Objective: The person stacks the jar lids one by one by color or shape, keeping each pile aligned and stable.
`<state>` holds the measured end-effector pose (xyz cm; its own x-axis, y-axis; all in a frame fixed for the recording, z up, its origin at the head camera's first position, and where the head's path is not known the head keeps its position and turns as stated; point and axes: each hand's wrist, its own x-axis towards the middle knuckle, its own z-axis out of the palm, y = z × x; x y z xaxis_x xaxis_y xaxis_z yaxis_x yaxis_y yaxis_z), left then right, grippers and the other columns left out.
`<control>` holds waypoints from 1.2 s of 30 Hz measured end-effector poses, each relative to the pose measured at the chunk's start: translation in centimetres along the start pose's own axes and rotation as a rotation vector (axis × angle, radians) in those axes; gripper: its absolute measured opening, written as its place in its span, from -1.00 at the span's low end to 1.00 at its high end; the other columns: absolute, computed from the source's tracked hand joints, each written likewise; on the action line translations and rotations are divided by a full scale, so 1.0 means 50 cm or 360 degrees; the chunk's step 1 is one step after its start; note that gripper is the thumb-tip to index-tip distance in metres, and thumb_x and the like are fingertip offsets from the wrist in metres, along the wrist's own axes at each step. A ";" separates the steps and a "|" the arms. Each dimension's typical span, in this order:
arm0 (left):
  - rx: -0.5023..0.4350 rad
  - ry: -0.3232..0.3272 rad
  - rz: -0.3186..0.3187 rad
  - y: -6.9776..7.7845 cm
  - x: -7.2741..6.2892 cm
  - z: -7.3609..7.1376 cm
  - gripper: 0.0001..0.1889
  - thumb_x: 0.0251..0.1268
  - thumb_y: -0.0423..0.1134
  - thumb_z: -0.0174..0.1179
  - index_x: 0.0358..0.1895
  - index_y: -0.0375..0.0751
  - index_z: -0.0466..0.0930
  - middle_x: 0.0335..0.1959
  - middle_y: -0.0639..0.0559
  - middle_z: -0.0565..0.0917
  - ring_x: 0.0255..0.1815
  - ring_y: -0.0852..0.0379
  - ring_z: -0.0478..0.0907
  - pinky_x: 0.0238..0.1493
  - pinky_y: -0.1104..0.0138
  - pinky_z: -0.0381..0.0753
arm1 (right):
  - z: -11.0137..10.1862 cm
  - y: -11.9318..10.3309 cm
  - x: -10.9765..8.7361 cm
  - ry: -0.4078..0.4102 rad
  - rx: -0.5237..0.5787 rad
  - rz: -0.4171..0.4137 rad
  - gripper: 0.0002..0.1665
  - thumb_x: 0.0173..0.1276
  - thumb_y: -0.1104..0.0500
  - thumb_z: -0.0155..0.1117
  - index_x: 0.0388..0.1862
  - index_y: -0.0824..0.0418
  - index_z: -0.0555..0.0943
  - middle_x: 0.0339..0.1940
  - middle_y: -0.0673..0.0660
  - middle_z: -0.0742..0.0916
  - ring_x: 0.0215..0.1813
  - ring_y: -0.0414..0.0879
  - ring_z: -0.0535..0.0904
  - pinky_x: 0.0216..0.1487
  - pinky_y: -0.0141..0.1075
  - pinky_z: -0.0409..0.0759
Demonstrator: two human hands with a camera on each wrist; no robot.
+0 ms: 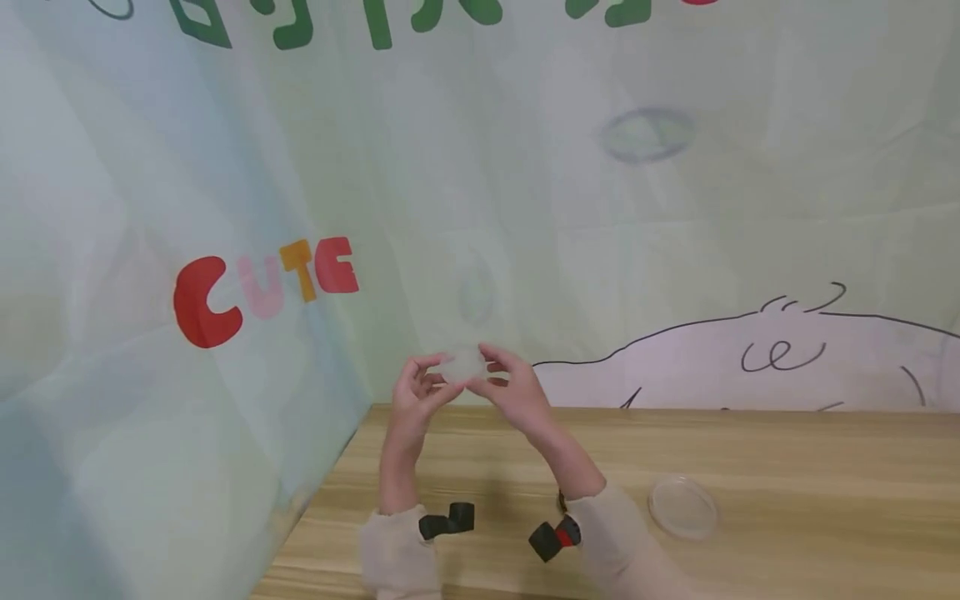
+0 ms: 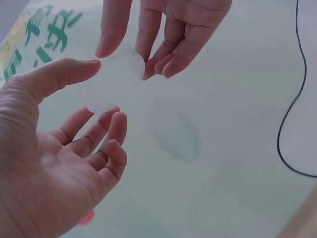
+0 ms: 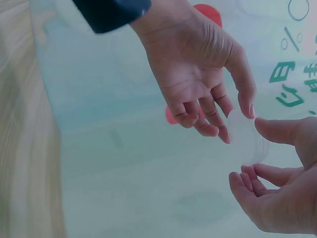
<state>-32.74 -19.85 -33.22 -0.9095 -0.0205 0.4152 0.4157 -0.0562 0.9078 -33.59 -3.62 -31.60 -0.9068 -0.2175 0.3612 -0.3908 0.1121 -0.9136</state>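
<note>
Both hands hold a round, whitish translucent petri dish [image 1: 465, 365] up in front of the wall sheet, above the table's far edge. My left hand [image 1: 418, 398] pinches its left edge between thumb and fingers. On the opposite side my right hand [image 1: 521, 398] grips the edge, thumb and fingertips at the rim. In the left wrist view the dish [image 2: 115, 82] appears as a milky disc between the two hands. A thin clear rim shows along the dish [image 3: 242, 139] in the right wrist view.
A clear shallow round dish [image 1: 682, 507] lies on the wood-grain table [image 1: 810, 492], right of the right forearm. Behind the table hangs a pale green printed sheet [image 1: 525, 167], continuing along the left side with coloured letters. Each wrist wears a small black camera [image 1: 448, 521].
</note>
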 end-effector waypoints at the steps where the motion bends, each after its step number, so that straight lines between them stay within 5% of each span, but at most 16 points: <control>1: 0.0008 -0.0033 0.0039 0.007 -0.001 0.008 -0.54 0.18 -0.59 0.18 0.15 -0.44 0.30 -0.06 0.25 0.57 -0.19 0.32 0.55 -0.12 0.47 0.58 | -0.013 -0.005 -0.004 -0.0011 0.0014 0.0002 -0.32 0.31 0.21 0.34 0.38 0.32 0.39 0.28 0.27 0.56 0.25 0.14 0.47 0.28 -0.04 0.50; 6: 0.0076 -0.0137 0.0160 0.037 -0.006 0.058 -0.52 0.14 -0.59 0.22 0.14 -0.45 0.31 0.03 0.02 0.56 -0.19 0.30 0.54 -0.19 0.49 0.56 | -0.085 -0.023 -0.025 -0.0107 0.0066 0.0063 -0.28 0.32 0.19 0.33 0.43 0.22 0.35 0.27 0.25 0.55 0.27 0.10 0.47 0.33 -0.05 0.47; 13: 0.0071 -0.0208 0.0186 0.055 -0.015 0.162 -0.53 0.11 -0.51 0.30 0.08 -0.44 0.33 0.19 -0.31 0.43 -0.22 0.29 0.49 -0.25 0.51 0.46 | -0.202 -0.033 -0.059 -0.0201 0.0021 0.0084 -0.29 0.38 0.18 0.26 0.46 0.23 0.29 0.33 0.30 0.52 0.33 0.20 0.47 0.36 0.07 0.40; 18: 0.0047 -0.0305 0.0157 0.051 -0.027 0.224 -0.55 0.10 -0.48 0.33 0.04 -0.42 0.35 0.17 -0.28 0.45 -0.24 0.29 0.49 -0.26 0.52 0.41 | -0.275 -0.026 -0.099 -0.0191 -0.0149 0.0068 -0.29 0.37 0.10 0.28 0.44 0.23 0.32 0.36 0.28 0.50 0.33 0.18 0.48 0.27 -0.07 0.52; 25: -0.0053 -0.0508 -0.0034 0.027 -0.058 0.322 -0.42 0.10 -0.47 0.35 0.16 -0.32 0.26 0.02 -0.10 0.48 -0.29 0.33 0.46 -0.23 0.53 0.47 | -0.376 0.009 -0.176 -0.0134 -0.0316 0.0059 -0.34 0.38 0.10 0.26 0.42 0.22 0.35 0.39 0.29 0.48 0.13 -0.43 0.52 0.07 -0.49 0.56; 29: -0.0117 -0.0573 -0.0104 0.005 -0.069 0.361 -0.29 0.08 -0.51 0.34 0.31 -0.28 0.20 0.06 -0.08 0.44 -0.26 0.32 0.47 -0.19 0.54 0.50 | -0.421 0.029 -0.203 -0.0203 -0.0393 0.0087 -0.36 0.42 0.10 0.21 0.43 0.21 0.33 0.39 0.31 0.48 0.18 -0.21 0.57 0.03 -0.46 0.57; 36: 0.0057 -0.0769 -0.0183 -0.032 -0.088 0.401 -0.40 0.07 -0.45 0.38 0.26 -0.26 0.47 -0.11 0.20 0.42 -0.30 0.43 0.46 -0.15 0.56 0.52 | -0.475 0.067 -0.236 -0.0364 -0.0438 0.0099 -0.41 0.39 0.17 0.23 0.37 0.25 0.38 0.15 -0.30 0.61 0.09 -0.40 0.58 0.00 -0.42 0.57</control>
<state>-29.34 0.34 -35.32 -0.8467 0.4494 0.2847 0.3205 0.0038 0.9472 -27.98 22.33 -34.50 -0.8834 -0.4100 0.2270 -0.3924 0.3822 -0.8367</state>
